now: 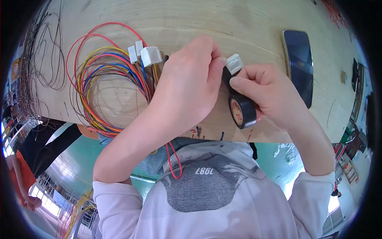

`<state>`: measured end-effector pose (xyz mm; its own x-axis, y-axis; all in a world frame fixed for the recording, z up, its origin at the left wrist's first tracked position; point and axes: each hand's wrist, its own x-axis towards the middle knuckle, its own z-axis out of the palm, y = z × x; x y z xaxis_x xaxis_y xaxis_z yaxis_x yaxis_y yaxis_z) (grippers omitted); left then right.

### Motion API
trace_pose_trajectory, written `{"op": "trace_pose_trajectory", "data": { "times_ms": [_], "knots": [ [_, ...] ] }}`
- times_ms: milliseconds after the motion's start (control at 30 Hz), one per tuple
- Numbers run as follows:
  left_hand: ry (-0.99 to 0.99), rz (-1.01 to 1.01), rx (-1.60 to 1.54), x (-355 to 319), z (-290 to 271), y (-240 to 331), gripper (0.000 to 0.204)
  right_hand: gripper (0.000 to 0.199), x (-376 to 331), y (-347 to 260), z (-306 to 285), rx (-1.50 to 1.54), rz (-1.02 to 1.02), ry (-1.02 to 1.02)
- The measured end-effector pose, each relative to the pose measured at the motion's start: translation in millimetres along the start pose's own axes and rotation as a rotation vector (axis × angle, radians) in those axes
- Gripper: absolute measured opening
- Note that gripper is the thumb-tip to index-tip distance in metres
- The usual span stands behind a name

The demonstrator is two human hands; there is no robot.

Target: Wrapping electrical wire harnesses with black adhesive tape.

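Behind hands point(223, 85), hidden wire bundle point(103, 79).

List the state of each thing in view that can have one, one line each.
Left hand: closed, pinching the white connector.
Right hand: closed around the black tape roll.
White connector: held between both hands, off the table.
Black tape roll: held upright, tape end drawn up to the connector.
Coloured wire bundle: coiled loosely, lying on the wooden table.
Spare white connectors: lying on the table, wired.
Phone: flat, screen dark.

tape roll point(241, 109) black | connectors point(151, 55) white | wires point(99, 75) red, yellow, blue | phone point(299, 65) black
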<state>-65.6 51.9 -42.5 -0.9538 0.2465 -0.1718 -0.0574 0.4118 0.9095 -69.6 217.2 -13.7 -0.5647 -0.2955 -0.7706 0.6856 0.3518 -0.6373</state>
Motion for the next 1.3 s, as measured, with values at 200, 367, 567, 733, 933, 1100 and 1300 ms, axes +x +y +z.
{"op": "trace_pose_trajectory", "data": {
  "times_ms": [200,367,567,733,933,1100,1300],
  "knots": [
    [-0.031,-0.038,0.063,-0.3,-0.3,4.1,0.008,0.025,-1.0,0.1,-0.6,0.028,0.011,0.011],
    [-0.01,-0.009,0.065,-0.5,-0.3,3.2,0.008,0.026,-1.3,-2.7,2.0,0.026,0.025,0.025],
    [-0.012,-0.022,0.075,-0.5,0.5,4.8,0.008,0.026,-1.5,-1.0,1.1,0.033,0.024,0.022],
    [-0.015,-0.014,0.073,0.0,0.8,4.2,0.008,0.025,-2.0,-0.3,0.7,0.048,0.018,0.022],
    [-0.013,-0.009,0.091,0.6,0.3,5.1,0.008,0.025,-2.0,0.2,0.0,0.03,-0.006,0.017],
    [-0.003,0.018,0.116,1.6,1.5,4.9,0.008,0.024,-1.9,2.0,0.5,0.015,-0.023,0.034],
    [-0.001,0.026,0.118,2.7,0.8,5.0,0.008,0.025,-2.3,2.7,1.1,0.002,-0.03,0.044]
  ]
}}
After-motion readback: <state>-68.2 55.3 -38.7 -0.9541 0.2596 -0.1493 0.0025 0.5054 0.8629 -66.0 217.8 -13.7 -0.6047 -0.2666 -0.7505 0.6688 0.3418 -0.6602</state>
